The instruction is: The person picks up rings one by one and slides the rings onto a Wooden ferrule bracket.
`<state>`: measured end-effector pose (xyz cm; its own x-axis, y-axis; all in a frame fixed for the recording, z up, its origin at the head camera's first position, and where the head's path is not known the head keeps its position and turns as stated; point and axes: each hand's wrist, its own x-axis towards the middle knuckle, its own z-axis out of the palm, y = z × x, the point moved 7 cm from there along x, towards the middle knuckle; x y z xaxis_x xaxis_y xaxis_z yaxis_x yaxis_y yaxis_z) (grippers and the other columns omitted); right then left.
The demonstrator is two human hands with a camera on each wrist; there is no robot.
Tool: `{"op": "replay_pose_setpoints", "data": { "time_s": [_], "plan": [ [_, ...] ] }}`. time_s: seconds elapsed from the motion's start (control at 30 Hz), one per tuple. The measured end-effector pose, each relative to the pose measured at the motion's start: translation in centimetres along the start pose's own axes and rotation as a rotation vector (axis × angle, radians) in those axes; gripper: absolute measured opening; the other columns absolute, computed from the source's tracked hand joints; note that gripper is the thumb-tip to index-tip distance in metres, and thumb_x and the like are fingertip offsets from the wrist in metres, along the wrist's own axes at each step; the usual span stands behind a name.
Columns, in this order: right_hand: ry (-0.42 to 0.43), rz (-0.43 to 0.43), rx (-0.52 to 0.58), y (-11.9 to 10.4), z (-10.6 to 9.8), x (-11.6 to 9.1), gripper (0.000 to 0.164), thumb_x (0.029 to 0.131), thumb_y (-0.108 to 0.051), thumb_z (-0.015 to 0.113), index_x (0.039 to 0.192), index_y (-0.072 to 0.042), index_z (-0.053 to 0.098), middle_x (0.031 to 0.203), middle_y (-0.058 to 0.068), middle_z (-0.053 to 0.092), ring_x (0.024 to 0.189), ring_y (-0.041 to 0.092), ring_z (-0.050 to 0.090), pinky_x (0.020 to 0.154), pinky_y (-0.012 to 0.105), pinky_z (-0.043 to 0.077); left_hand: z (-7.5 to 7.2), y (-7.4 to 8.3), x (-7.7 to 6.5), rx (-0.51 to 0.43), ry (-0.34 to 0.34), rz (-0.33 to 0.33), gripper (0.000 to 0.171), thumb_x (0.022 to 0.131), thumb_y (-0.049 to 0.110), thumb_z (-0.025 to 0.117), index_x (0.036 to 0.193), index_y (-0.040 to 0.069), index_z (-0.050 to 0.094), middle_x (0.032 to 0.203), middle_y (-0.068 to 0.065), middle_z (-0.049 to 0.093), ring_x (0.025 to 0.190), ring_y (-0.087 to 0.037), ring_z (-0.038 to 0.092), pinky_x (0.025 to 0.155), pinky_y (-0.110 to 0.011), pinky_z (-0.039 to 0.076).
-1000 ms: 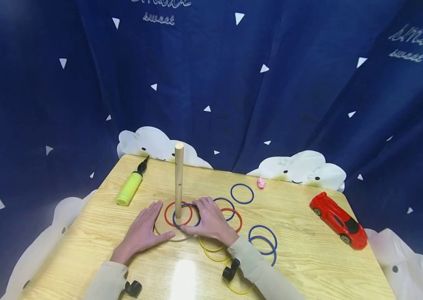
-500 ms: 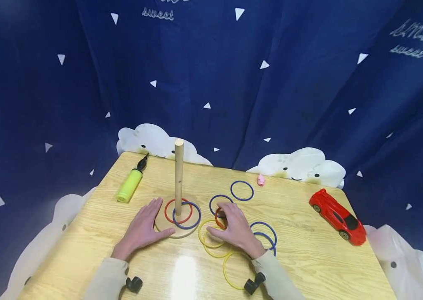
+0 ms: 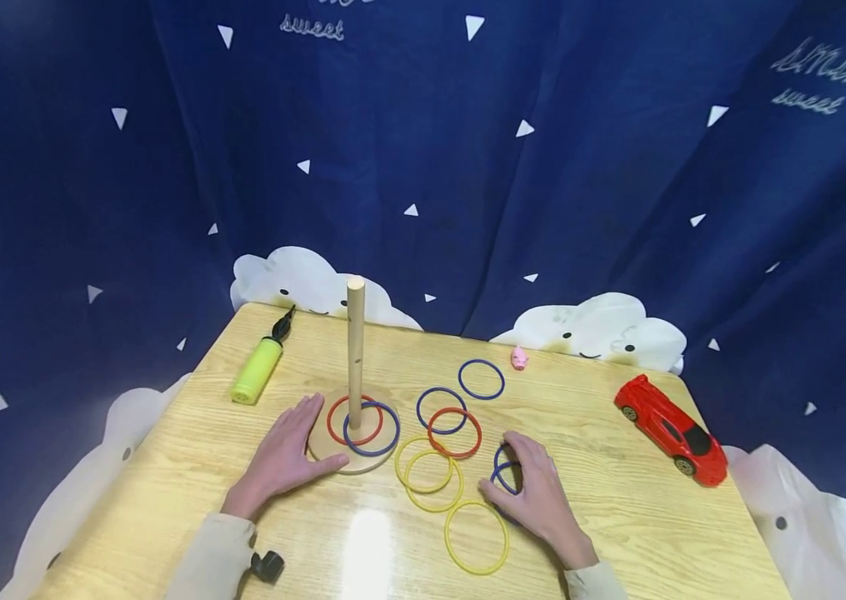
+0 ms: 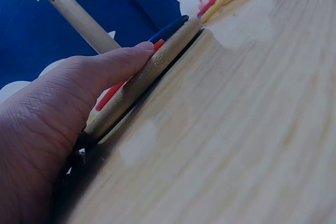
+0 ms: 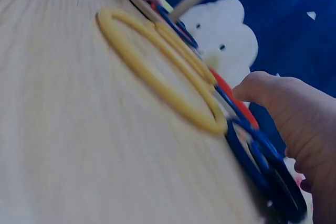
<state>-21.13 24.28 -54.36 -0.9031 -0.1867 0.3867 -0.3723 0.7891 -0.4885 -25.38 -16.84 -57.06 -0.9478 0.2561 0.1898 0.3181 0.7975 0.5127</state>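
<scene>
My left hand (image 3: 287, 450) rests against the left side of a round wooden base (image 3: 332, 454), its fingers fairly straight. In the left wrist view the thumb (image 4: 118, 66) lies on the base's rim. A wooden post (image 3: 356, 358) stands upright from the base. Around the post lies a red ring (image 3: 329, 427), overlapped by a blue ring (image 3: 397, 433). To the right, my right hand (image 3: 538, 492) is over overlapping blue rings (image 3: 498, 464), partly hiding them, with thumb and fingers apart. The right wrist view shows the same blue rings (image 5: 247, 158) beside the hand; contact cannot be told.
Between the hands lie yellow rings (image 3: 458, 560), a red ring (image 3: 480, 433) and a blue ring (image 3: 418, 406). Farther back are another blue ring (image 3: 503, 383) and a pink pig figure (image 3: 518, 358). A green pump (image 3: 257, 371) lies left; a red toy car (image 3: 670, 429) sits right.
My right hand has left the base, passed over the loose red ring and moved right to the blue rings. My left hand has stayed at the base.
</scene>
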Motion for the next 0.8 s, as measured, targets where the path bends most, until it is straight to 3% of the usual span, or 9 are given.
{"op": "replay_pose_setpoints", "data": {
  "time_s": [0.2, 0.53, 0.8],
  "plan": [
    [0.022, 0.047, -0.045, 1.9, -1.4, -2.1, 0.09, 0.075, -0.052, 0.091, 0.146, -0.007, 0.057, 0.147, 0.011, 0.056, 0.135, 0.033, 0.049, 0.106, 0.058, 0.04, -0.3, 0.1, 0.1, 0.002, 0.0, 0.007, 0.122, 0.081, 0.081, 0.069, 0.165, 0.004, 0.026, 0.171, -0.015, 0.028, 0.158, -0.034, 0.024, 0.13, -0.054, 0.017],
    [-0.025, 0.02, 0.0, 2.8, -1.6, -3.9, 0.095, 0.074, -0.054, 0.091, 0.149, -0.008, 0.055, 0.155, 0.01, 0.049, 0.138, 0.034, 0.041, 0.105, 0.054, 0.033, -0.1, -0.1, -0.3, -0.004, -0.004, -0.009, 0.122, 0.08, 0.082, 0.068, 0.166, 0.006, 0.026, 0.171, -0.013, 0.027, 0.159, -0.033, 0.023, 0.13, -0.052, 0.015],
    [-0.052, -0.023, 0.006, 2.9, -2.1, -4.5, 0.1, 0.067, -0.059, 0.093, 0.147, -0.009, 0.058, 0.151, 0.007, 0.053, 0.135, 0.031, 0.043, 0.105, 0.053, 0.032, 0.0, -0.1, -0.1, -0.005, 0.0, -0.004, 0.122, 0.08, 0.08, 0.07, 0.166, 0.006, 0.025, 0.171, -0.013, 0.028, 0.159, -0.032, 0.023, 0.13, -0.052, 0.015]
  ]
}}
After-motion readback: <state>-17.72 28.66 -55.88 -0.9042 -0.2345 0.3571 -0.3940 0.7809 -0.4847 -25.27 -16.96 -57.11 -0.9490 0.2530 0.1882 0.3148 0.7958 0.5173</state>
